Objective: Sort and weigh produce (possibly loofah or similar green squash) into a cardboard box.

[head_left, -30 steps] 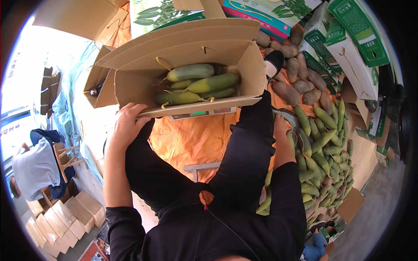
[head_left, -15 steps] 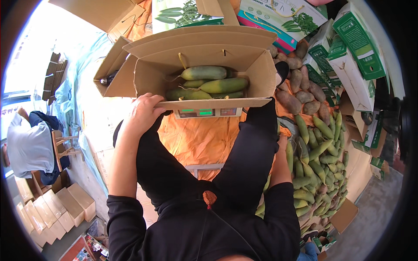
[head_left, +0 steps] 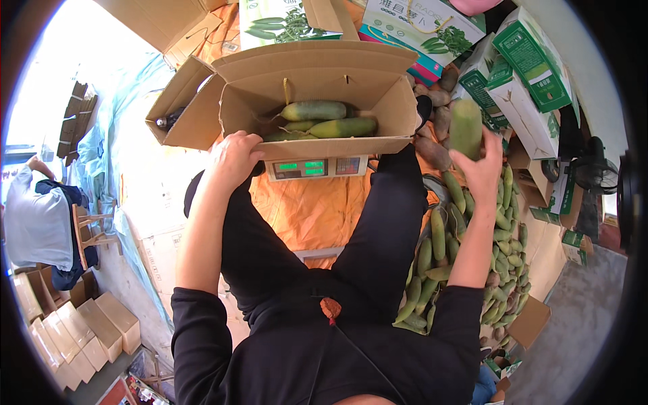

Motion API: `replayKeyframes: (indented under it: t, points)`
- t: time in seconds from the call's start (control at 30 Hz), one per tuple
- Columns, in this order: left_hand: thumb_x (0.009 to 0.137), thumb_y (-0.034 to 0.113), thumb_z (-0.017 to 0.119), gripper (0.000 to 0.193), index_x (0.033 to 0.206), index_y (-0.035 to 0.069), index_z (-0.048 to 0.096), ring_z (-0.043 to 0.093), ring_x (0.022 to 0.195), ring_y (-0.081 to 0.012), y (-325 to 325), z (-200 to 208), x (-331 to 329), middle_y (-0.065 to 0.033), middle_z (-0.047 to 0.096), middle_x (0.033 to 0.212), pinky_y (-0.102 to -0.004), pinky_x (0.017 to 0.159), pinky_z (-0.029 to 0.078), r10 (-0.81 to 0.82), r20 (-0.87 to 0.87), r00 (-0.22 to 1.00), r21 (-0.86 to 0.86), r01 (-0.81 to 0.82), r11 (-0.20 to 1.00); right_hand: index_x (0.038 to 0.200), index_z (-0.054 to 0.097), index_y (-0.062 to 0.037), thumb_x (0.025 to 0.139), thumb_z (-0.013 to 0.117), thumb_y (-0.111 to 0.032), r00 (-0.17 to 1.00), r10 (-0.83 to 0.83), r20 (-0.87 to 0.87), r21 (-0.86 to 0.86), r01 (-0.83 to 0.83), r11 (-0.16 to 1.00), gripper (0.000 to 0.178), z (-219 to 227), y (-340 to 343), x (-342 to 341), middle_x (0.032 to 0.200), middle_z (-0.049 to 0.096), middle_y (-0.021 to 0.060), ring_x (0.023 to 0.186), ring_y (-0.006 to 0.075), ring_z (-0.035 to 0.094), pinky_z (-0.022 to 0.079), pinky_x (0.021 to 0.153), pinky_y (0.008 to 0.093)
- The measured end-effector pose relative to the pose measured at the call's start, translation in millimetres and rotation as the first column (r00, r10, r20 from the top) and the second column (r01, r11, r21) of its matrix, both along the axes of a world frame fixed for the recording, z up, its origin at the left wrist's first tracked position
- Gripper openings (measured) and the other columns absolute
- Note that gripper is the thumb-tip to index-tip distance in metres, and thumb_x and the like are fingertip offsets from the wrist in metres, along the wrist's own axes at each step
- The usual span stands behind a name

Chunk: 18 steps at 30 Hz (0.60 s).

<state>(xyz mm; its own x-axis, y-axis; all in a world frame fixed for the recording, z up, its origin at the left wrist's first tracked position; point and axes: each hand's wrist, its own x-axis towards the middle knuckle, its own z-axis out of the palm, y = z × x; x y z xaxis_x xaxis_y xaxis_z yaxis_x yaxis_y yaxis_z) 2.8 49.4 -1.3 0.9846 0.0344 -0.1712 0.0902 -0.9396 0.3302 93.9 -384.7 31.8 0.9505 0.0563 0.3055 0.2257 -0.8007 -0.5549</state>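
An open cardboard box rests on a digital scale between my knees, with several green radishes inside. At the near left corner of this box, my left hand has its fingers curled over the rim. Off to the right, my right hand grips a green radish held upright above the piles. Below it lies a big heap of green radishes, partly hidden by my right forearm. Brownish-red radishes lie beyond the heap.
Green-and-white cartons stand at the far right, near a small black fan. A second open box adjoins the left side. Orange sheeting covers the floor. Another person is at the left, above brown boxes.
My right hand has risen from beside my right leg and now holds up a green radish. Inside the box, a front radish shows less. My left hand stays at the rim.
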Motion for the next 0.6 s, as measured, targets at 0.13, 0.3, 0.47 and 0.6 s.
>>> replayKeyframes:
  t: [0.13,0.3,0.47,0.6]
  points:
    - [0.076,0.016,0.066,0.020,0.094,0.008,0.068,0.061,0.085,-0.0329,2,1,-1,-0.0134,0.062,0.085,-0.0411,0.076,0.048,-0.017,0.050,0.999,-0.014,0.018,1.000,0.114,0.058,-0.0075,0.056,0.079,-0.017,0.970,0.217,0.108,-0.116,-0.204,0.972,0.063,44,74,11,0.112,0.056,0.0117,0.110,0.0309,0.051,0.041,0.096,0.0394]
    - [0.077,0.017,0.066,0.019,0.094,0.009,0.068,0.061,0.086,-0.0329,5,0,-2,-0.0138,0.061,0.085,-0.0410,0.077,0.048,-0.009,0.019,1.000,-0.019,0.009,1.000,0.110,0.061,-0.0100,0.056,0.076,-0.018,0.879,0.474,0.040,-0.190,-0.459,0.868,0.056,22,161,27,0.104,0.056,0.0091,0.105,0.0297,0.052,0.047,0.088,0.0402]
    - [0.078,0.017,0.065,0.021,0.096,0.009,0.068,0.061,0.088,-0.0331,1,2,2,-0.0140,0.062,0.087,-0.0408,0.079,0.048,-0.005,-0.007,1.000,-0.019,0.005,1.000,0.101,0.064,-0.0079,0.064,0.067,-0.010,0.844,0.518,-0.138,-0.325,-0.532,0.782,0.038,-15,224,28,0.102,0.057,0.0101,0.105,0.0279,0.053,0.048,0.081,0.0432]
    - [0.080,0.023,0.065,0.023,0.099,0.010,0.067,0.060,0.093,-0.0313,0,4,1,-0.0118,0.063,0.093,-0.0419,0.083,0.048,-0.007,-0.028,1.000,0.009,0.007,1.000,0.106,0.063,-0.0111,0.071,0.069,-0.016,0.852,0.520,-0.069,-0.252,-0.519,0.817,0.035,-34,242,20,0.104,0.057,0.0091,0.106,0.0275,0.053,0.047,0.084,0.0436]
